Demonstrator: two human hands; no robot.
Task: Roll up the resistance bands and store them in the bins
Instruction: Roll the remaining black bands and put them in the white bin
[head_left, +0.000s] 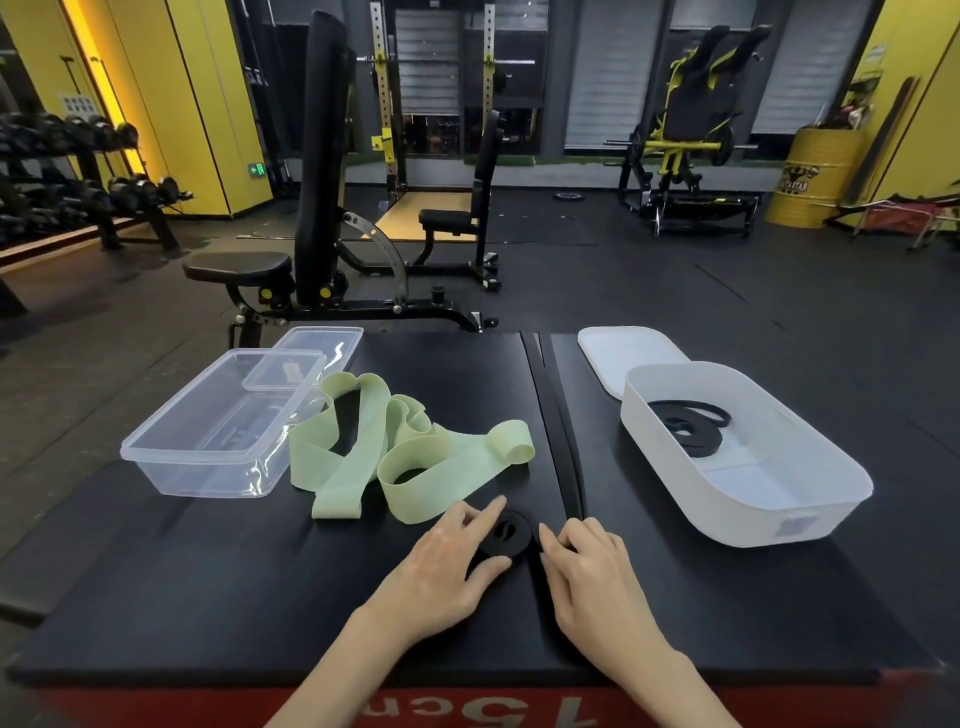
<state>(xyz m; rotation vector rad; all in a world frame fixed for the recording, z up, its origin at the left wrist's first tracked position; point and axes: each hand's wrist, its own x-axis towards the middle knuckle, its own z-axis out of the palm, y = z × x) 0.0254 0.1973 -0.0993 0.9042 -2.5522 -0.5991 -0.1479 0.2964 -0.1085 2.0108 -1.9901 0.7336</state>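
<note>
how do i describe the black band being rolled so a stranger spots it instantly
Start at the black mat in front of the person. Between the left hand and right hand lies a small black coil, wound tight. Unlike the loose green band beside it and the black band in the white bin, it is gripped by fingers.
</note>
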